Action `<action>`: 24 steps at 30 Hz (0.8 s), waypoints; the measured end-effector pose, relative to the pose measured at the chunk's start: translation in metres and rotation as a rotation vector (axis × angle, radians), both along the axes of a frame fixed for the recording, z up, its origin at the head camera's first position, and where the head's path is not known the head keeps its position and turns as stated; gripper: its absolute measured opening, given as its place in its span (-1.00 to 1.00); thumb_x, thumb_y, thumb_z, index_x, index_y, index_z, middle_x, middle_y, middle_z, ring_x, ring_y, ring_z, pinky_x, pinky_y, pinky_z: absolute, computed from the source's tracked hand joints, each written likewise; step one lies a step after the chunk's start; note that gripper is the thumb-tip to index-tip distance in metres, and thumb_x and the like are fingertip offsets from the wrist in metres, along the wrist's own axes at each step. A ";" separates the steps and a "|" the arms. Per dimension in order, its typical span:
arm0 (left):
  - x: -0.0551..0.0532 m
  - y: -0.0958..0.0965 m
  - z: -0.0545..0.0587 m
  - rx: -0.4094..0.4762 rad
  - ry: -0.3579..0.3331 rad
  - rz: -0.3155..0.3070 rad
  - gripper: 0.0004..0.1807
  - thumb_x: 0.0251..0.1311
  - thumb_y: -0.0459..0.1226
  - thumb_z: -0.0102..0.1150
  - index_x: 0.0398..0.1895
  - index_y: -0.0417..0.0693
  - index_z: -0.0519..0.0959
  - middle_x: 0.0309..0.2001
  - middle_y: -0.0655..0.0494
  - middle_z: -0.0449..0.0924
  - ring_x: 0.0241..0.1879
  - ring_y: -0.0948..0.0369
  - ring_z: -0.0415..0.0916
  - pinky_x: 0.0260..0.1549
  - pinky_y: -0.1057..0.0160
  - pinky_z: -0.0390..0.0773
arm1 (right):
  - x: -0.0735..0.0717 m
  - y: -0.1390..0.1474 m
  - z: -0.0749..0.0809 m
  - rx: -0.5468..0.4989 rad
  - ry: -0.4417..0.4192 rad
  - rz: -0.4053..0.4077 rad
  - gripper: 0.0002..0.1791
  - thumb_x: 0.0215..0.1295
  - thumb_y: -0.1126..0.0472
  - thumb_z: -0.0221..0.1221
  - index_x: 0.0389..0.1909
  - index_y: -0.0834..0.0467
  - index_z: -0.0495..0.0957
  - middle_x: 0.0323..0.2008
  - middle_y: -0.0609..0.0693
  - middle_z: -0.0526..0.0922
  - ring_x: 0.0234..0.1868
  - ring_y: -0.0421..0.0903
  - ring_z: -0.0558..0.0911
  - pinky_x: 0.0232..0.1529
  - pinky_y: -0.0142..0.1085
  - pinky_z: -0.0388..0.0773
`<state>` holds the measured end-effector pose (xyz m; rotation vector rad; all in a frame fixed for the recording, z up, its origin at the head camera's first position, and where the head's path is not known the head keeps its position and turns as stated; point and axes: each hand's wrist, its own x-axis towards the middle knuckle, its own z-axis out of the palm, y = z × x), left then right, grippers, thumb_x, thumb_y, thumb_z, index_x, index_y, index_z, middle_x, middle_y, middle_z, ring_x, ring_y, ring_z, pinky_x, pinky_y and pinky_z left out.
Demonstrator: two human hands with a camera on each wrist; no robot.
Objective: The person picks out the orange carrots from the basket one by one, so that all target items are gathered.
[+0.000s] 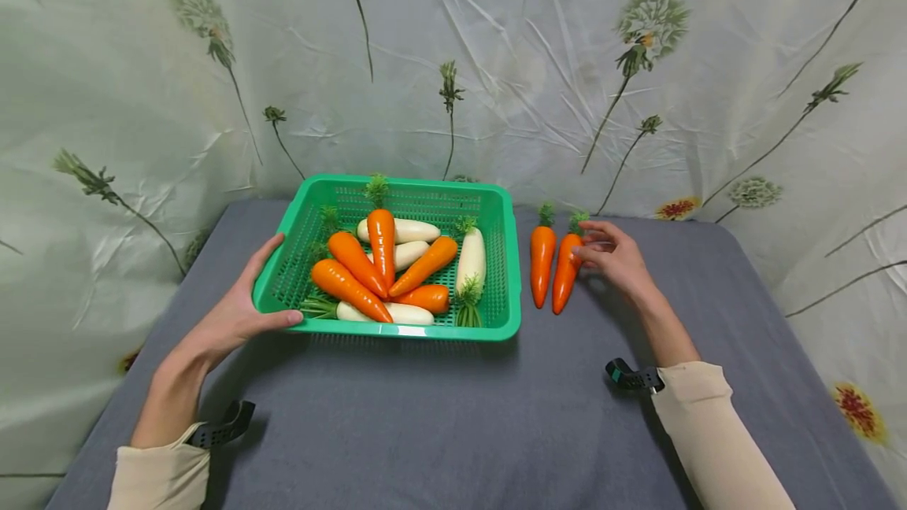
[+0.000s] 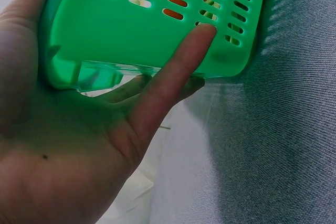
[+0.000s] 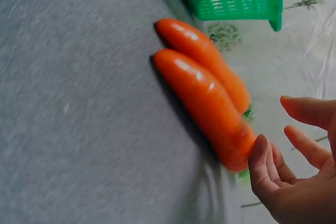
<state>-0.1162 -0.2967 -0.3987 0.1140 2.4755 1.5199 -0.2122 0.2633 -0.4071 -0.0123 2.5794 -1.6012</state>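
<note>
Green plastic formed the basket (image 1: 489,332), which sat on grey cloth (image 1: 439,415) with heaped carrots (image 1: 383,250) and white radishes (image 1: 471,262) inside. Just beyond its three o'clock side lay the inner carrot (image 1: 542,262) and, just beside that, the outer carrot (image 1: 565,274), leaves roughly towards twelve, tips towards six and seven. Smooth and rounded, the outer carrot looked likely to swivel or slip if pinched only near its leafy end, away from the middle of its body. Its close neighbour could be knocked aside by a crowding finger. A sideways tug at one corner might also drag the basket and unsettle the loosely crossed pile. From seven o'clock the left hand (image 1: 230,309) gripped the basket's eight o'clock corner, thumb along the near rim, other fingers stretched against the outside wall. With its forearm slanting up from five o'clock, the right hand (image 1: 616,258) hung at the outer carrot's upper end, half open, fingers loosely bent and no firm hold visible; whether a fingertip touched the carrot, I could not tell
</note>
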 end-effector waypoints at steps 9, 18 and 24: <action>0.004 -0.001 -0.002 0.040 0.001 -0.005 0.29 0.22 -0.32 0.43 0.68 0.56 -0.34 0.63 -0.18 -0.16 0.17 0.30 0.30 -0.03 0.55 0.41 | 0.001 -0.019 0.025 -0.045 0.016 0.064 -0.40 0.50 0.05 0.24 0.47 0.14 0.38 0.23 0.21 0.50 0.01 -0.18 0.68 0.09 -0.22 0.67; 0.004 -0.001 0.000 0.028 -0.001 0.003 0.29 0.22 -0.30 0.43 0.68 0.58 -0.34 0.62 -0.18 -0.14 0.19 0.26 0.26 -0.03 0.55 0.37 | 0.002 -0.044 0.044 -0.093 0.054 0.134 -0.43 0.51 0.03 0.23 0.44 0.09 0.41 0.22 0.12 0.51 0.07 -0.25 0.66 0.18 -0.20 0.64; 0.002 0.000 0.000 0.036 -0.002 0.002 0.29 0.23 -0.31 0.42 0.68 0.58 -0.34 0.63 -0.17 -0.16 0.22 0.24 0.25 -0.02 0.55 0.37 | 0.002 -0.059 0.055 -0.111 0.111 0.177 -0.46 0.51 0.09 0.23 0.42 0.12 0.43 0.22 0.19 0.52 -0.04 -0.28 0.69 0.11 -0.20 0.67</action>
